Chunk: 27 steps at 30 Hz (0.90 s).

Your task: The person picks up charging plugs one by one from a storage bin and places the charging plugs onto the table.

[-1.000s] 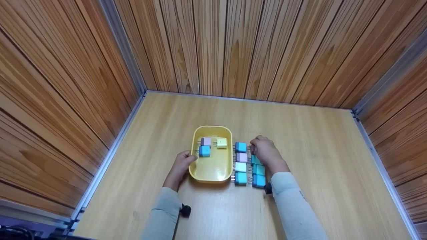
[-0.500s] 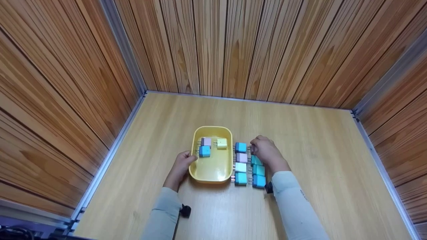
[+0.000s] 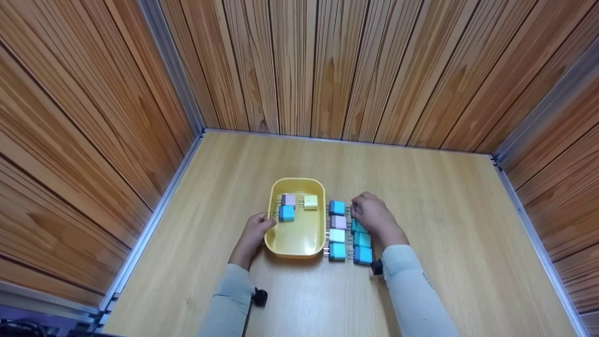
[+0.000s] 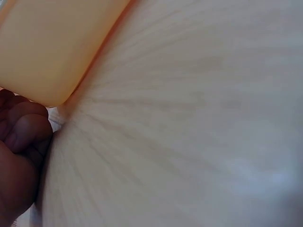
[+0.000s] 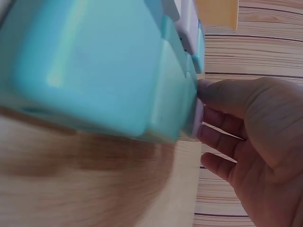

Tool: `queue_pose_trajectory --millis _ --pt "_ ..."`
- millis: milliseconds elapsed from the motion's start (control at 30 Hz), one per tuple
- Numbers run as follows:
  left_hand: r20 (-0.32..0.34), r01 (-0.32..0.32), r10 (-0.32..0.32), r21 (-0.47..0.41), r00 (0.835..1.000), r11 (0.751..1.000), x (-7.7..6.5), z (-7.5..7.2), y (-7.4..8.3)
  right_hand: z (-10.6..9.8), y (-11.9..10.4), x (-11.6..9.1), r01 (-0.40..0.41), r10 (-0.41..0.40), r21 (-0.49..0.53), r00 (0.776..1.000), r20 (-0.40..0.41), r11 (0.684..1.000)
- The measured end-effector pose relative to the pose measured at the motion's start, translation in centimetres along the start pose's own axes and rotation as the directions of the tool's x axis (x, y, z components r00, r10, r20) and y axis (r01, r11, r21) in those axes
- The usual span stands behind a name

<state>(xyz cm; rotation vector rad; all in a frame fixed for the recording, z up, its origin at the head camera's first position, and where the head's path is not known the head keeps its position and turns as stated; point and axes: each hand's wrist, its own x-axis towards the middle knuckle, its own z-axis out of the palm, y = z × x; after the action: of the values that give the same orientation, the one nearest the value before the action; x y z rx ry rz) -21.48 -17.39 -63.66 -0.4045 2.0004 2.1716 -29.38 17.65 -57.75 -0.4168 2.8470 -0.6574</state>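
Note:
A yellow plastic tub (image 3: 295,243) stands on the table. My left hand (image 3: 254,232) grips its left rim, thumb over the edge; in the left wrist view the curled fingers (image 4: 31,130) lie against its outer wall. Inside lie a pink charger plug (image 3: 288,201), a pale yellow one and a blue one. Two columns of charger plugs line the tub's right side. At the far end of the right column, my right hand (image 3: 374,215) pinches a pink charger plug (image 5: 198,118) between thumb and fingers, mostly hidden in the head view. A teal charger plug (image 3: 359,226) sits just nearer.
The nearer column holds a blue charger plug (image 3: 337,207), a lilac one (image 3: 338,222), a pale mint one (image 3: 337,235) and a turquoise one (image 3: 337,251). In the outer column are a green one (image 3: 362,239) and a blue one (image 3: 362,255). Wood-panelled walls (image 3: 327,70) enclose the table.
Almost nothing moves. Both hands keep their places, the left at the tub's rim and the right at the pink charger plug; the whole view shifts very slightly.

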Motion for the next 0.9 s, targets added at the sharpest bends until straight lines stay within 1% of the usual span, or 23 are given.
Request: queue_pose_trajectory --millis 67,200,267,467,633,800,900 --pt "0.002 0.000 0.000 0.009 1.000 1.000 0.0 0.0 -0.1 0.2 0.1 -0.1 0.000 0.000 -0.006 1.000 -0.014 1.000" --pt "0.005 -0.030 0.030 0.011 1.000 0.999 0.0 -0.1 -0.1 0.6 0.3 -0.2 0.018 -0.019 -0.023 0.999 -0.047 1.000" --pt "0.008 -0.034 0.034 0.010 0.999 0.999 0.0 -0.2 -0.2 0.8 0.3 -0.3 0.021 -0.023 -0.031 0.998 -0.058 0.999" --pt "0.016 -0.012 0.012 0.012 1.000 1.000 0.0 -0.3 -0.1 0.9 -0.2 -0.9 0.011 -0.011 -0.003 0.998 -0.067 1.000" --pt "0.009 -0.009 0.009 0.011 1.000 1.000 -0.1 -0.2 0.0 0.6 -0.9 -1.2 0.018 -0.018 0.002 0.997 -0.075 1.000" --pt "0.005 0.004 -0.004 0.010 1.000 1.000 -0.1 -0.2 0.0 0.5 -1.7 -1.5 -0.010 0.011 0.032 0.998 -0.055 0.999" --pt "-0.003 -0.001 0.001 0.016 1.000 1.000 -0.1 -0.2 0.0 0.7 -2.1 -1.6 -0.018 0.021 0.053 0.998 -0.056 0.998"
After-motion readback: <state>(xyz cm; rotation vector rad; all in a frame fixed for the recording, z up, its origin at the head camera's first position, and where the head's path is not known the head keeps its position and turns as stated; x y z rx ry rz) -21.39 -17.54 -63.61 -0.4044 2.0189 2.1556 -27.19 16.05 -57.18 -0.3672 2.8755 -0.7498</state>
